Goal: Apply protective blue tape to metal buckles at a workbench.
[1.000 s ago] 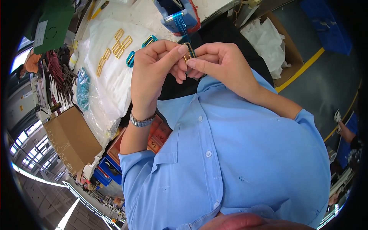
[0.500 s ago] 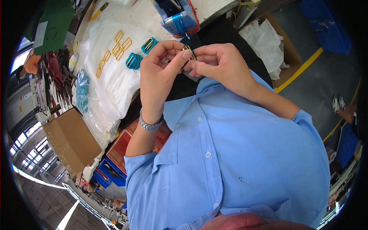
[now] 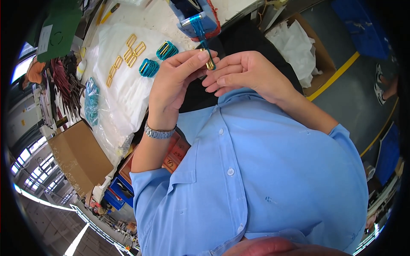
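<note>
Buckle (image 3: pixel 210 63), gold and narrow, pinched between thumb and fingers of left hand (image 3: pixel 176 72), its grip closed on the upper part, just in front of the blue shirt (image 3: pixel 282 149). Right hand (image 3: pixel 254 79) just beside, grip loose and open, fingers lightly bent toward the buckle's lower end; cannot tell about contact there. Teal strands (image 3: pixel 198 27) running from the buckle up to a blue holder (image 3: pixel 211 26) with red edging, at the near edge of the worktop (image 3: pixel 237 7). Left of the left hand, two teal-wrapped clusters of buckles (image 3: pixel 149 68), near each other on white sheeting (image 3: pixel 147 40). Farther left on the same sheeting, several bare gold buckles (image 3: pixel 128 56) laid in a loose slanting group. Beyond those, a teal bundle (image 3: pixel 91 101) in clear plastic, with dark red straps (image 3: pixel 63 79) hanging nearby. Silver watch (image 3: pixel 159 132) around the left wrist. Below at left, an open cardboard box (image 3: pixel 81 155). On the right, beside a yellow floor line (image 3: pixel 337 77), a carton (image 3: pixel 325 64) with crumpled white plastic (image 3: pixel 294 50) inside.
</note>
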Action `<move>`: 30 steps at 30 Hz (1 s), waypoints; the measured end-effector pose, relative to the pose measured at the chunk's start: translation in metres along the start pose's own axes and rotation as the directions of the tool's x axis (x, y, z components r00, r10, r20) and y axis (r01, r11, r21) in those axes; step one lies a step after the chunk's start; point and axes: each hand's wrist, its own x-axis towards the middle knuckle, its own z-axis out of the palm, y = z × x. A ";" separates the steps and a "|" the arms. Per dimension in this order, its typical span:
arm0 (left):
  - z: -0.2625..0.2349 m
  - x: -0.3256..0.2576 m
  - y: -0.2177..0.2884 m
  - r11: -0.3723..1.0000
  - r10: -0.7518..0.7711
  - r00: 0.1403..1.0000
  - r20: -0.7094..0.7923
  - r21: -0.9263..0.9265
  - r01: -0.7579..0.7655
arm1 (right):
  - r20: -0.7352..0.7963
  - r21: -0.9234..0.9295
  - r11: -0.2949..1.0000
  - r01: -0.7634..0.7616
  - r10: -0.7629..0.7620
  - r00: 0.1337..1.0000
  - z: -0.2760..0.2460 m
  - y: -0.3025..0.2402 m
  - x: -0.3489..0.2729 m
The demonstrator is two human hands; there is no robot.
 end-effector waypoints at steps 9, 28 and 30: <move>-0.008 0.004 0.013 0.990 -0.128 0.988 0.088 -0.045 0.133 | -0.007 -0.730 0.608 0.313 -0.464 0.886 -0.003 -0.007 0.014; -0.011 0.020 0.026 0.955 -0.278 0.952 0.131 -0.066 0.288 | -0.004 -0.547 0.750 0.373 -0.448 0.894 0.007 -0.006 0.035; -0.003 0.013 0.024 0.967 -0.256 0.962 0.092 0.028 0.255 | -0.068 -0.362 0.841 0.402 -0.454 0.888 0.005 0.000 0.037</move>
